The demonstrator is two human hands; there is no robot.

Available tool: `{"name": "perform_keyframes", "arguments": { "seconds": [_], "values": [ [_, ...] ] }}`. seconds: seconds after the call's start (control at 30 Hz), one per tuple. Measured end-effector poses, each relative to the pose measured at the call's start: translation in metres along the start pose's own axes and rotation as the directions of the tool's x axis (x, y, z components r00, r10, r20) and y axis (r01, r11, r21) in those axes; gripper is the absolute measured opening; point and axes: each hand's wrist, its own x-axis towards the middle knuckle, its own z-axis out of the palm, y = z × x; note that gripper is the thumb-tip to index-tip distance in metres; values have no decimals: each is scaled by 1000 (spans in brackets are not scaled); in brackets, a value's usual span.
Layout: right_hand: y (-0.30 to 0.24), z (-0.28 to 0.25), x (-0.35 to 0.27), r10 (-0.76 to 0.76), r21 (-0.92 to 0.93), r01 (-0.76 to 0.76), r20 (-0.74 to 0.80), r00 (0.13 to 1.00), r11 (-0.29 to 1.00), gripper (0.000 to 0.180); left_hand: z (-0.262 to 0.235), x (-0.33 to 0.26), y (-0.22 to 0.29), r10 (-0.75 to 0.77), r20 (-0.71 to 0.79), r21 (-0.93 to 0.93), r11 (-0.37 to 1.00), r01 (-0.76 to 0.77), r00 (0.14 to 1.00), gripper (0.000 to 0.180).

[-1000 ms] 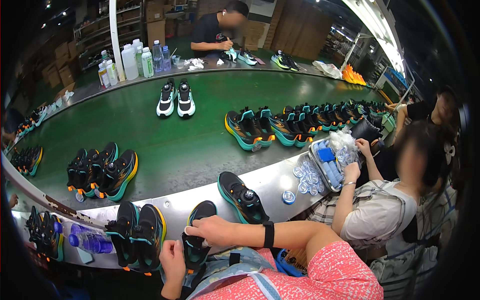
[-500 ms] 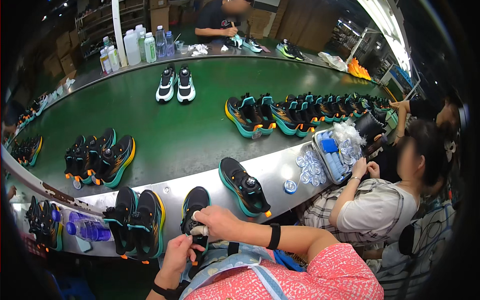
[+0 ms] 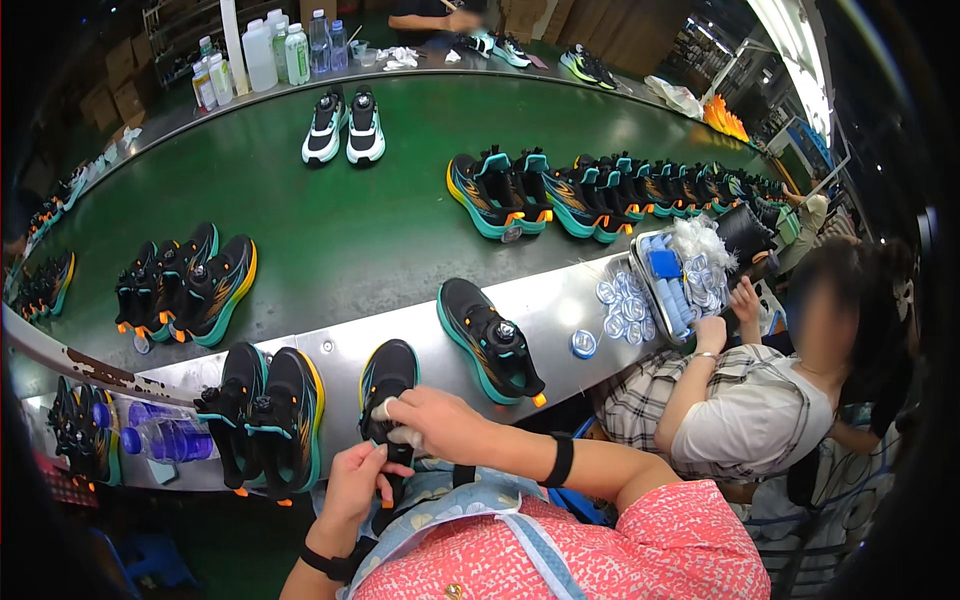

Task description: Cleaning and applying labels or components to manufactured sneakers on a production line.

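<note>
A black sneaker with orange and teal trim stands on the metal ledge in front of me, toe pointing away. Over its lacing area my right hand is closed, white covers on the thumb and a finger, pinching at the upper. My left hand pinches near the teal-edged collar on the shoe's left side, its other fingers curled. Both hands hide the sneaker's middle and most of its opening. Just right of it sits a matching sneaker with a round dial on its tongue. Another pair stands to the left.
Beyond the ledge lies a green belt with a white-and-black pair and a long row of sneakers. At right, a seated co-worker is beside a tray and round discs. Purple bottles lie left.
The view has tilted down slightly, so the scene sits higher. Both my hands stay on the same sneaker. The co-worker's hands at right have moved apart, one raised by the tray.
</note>
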Motion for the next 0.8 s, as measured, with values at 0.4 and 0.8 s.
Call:
{"name": "perform_keyframes", "arguments": {
  "seconds": [0.4,0.8],
  "values": [
    [-1,4,6,-36,-72,27,-133,990,997,29,-4,-5,0,-10,46,-4,1000,10,999,29],
    [-12,-12,10,51,258,-67,65,997,964,34,2,-7,8,-54,8,-36,998,55,998,26]
  ]
}}
